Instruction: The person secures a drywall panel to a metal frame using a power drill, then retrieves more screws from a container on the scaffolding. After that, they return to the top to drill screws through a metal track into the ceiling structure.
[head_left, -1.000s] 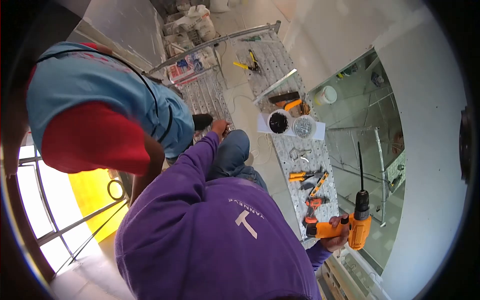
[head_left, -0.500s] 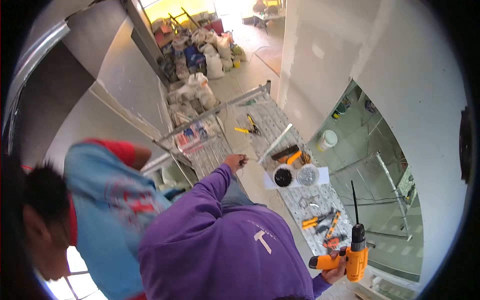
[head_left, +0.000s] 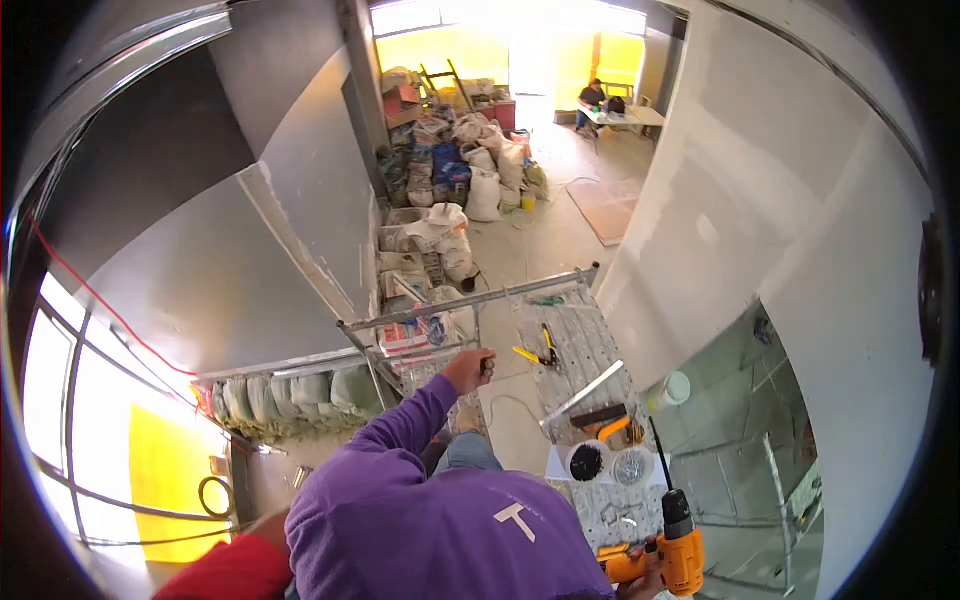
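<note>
My left hand (head_left: 468, 371), at the end of a purple sleeve, is closed around something small and dark that I cannot make out, beside the scaffold rail. At the lower right, my right hand (head_left: 648, 582) grips an orange cordless drill (head_left: 683, 562) with a long dark bit pointing up. On the perforated metal platform (head_left: 575, 345) lie yellow-handled pliers (head_left: 550, 345), a metal strip (head_left: 588, 390) and an orange-and-black tool (head_left: 612, 428). Near them are a tub of black screws (head_left: 587, 461) and a tub of silvery pieces (head_left: 630, 466).
A metal scaffold rail (head_left: 480, 298) crosses ahead. Filled sacks (head_left: 484, 190) are piled beyond it. A large opening in the right wall (head_left: 790, 200) shows a white bucket (head_left: 672, 390) below. A co-worker's red sleeve (head_left: 235, 565) is at the lower left; another person (head_left: 592, 97) sits far back.
The view has tilted up and shifted, so the platform and tools appear lower. The co-worker in blue and red has mostly left the view. The drill is still in my right hand.
</note>
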